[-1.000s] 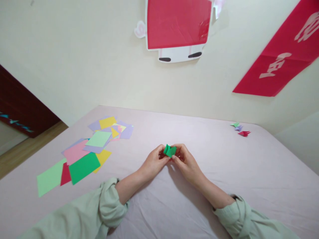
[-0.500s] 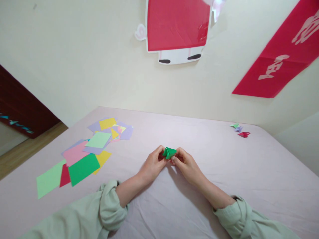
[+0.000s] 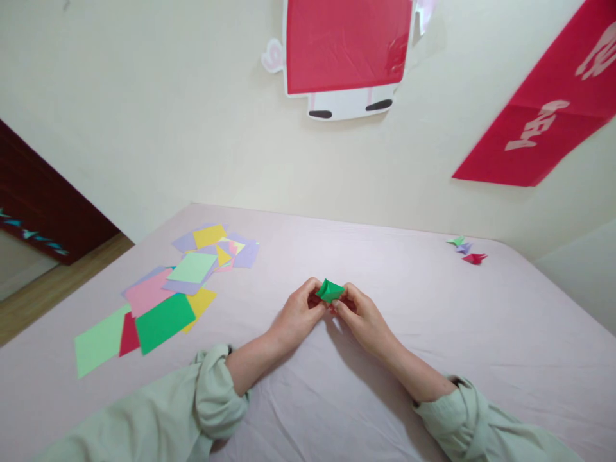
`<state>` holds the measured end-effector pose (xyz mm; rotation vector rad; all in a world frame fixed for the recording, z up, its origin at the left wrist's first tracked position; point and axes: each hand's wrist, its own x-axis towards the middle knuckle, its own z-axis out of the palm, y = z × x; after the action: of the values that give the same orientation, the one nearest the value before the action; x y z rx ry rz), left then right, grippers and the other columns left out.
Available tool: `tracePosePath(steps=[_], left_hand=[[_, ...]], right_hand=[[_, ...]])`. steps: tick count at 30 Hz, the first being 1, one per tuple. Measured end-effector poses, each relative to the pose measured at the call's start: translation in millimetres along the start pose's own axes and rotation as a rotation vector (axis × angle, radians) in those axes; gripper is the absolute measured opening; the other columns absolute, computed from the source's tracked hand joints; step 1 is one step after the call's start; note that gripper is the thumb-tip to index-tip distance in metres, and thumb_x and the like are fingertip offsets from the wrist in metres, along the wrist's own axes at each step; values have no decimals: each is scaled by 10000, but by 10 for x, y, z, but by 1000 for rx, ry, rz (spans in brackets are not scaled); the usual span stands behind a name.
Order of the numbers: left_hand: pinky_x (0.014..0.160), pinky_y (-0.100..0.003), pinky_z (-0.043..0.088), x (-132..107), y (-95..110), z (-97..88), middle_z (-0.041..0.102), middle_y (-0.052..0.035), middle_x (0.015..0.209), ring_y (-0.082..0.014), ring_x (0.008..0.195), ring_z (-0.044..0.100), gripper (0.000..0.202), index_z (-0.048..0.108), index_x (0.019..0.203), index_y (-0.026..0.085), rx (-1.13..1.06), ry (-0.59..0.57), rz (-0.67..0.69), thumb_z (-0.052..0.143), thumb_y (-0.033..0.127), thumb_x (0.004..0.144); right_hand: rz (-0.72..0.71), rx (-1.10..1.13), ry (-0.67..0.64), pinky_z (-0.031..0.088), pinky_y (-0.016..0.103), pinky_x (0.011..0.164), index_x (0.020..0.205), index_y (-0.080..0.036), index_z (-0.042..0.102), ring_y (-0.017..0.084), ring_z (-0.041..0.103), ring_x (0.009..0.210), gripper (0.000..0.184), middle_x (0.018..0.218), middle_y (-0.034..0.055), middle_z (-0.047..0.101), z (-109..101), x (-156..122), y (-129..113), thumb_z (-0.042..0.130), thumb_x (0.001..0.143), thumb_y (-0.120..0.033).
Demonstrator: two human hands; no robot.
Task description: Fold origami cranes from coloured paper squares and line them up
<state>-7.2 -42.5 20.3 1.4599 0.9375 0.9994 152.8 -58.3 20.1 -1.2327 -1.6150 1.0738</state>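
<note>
Green folded paper [image 3: 330, 291] has tilted, pinched between 2 hands [image 3: 299, 314] [image 3: 362, 318].

We've got bright, even, diffuse light across the cream wall [image 3: 192, 128] and the bench covered in pale pinkish cloth [image 3: 298, 253], its source out of our view. Soft shadow pools beside the person's bare right forearm [image 3: 404, 369]! We catch faint glare on the glossy red wall panel [image 3: 349, 45]. Wide-angle stretch skews our edges, and fine creases on the small folded green paper [image 3: 331, 292] look soft.
</note>
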Motion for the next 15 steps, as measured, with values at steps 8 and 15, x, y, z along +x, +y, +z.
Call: tracePosePath(steps=[8, 15], left_hand=[[678, -211, 404, -2, -14, -43, 533, 38, 737, -119, 726, 508, 36, 524, 808, 189, 143, 50, 29, 557, 204, 807], [703, -220, 415, 6, -25, -58, 550, 36, 738, -122, 731, 537, 45, 513, 790, 190, 73, 66, 14, 554, 175, 789]], right_hand=[[4, 134, 59, 523, 311, 673, 1045, -221, 504, 163, 614, 769, 217, 918, 25, 606, -52, 13, -47, 542, 842, -287], [-105, -99, 18, 490, 315, 723, 931, -222, 603, 174, 602, 812, 152, 892, 35, 612, -98, -7, -59, 491, 840, -174]])
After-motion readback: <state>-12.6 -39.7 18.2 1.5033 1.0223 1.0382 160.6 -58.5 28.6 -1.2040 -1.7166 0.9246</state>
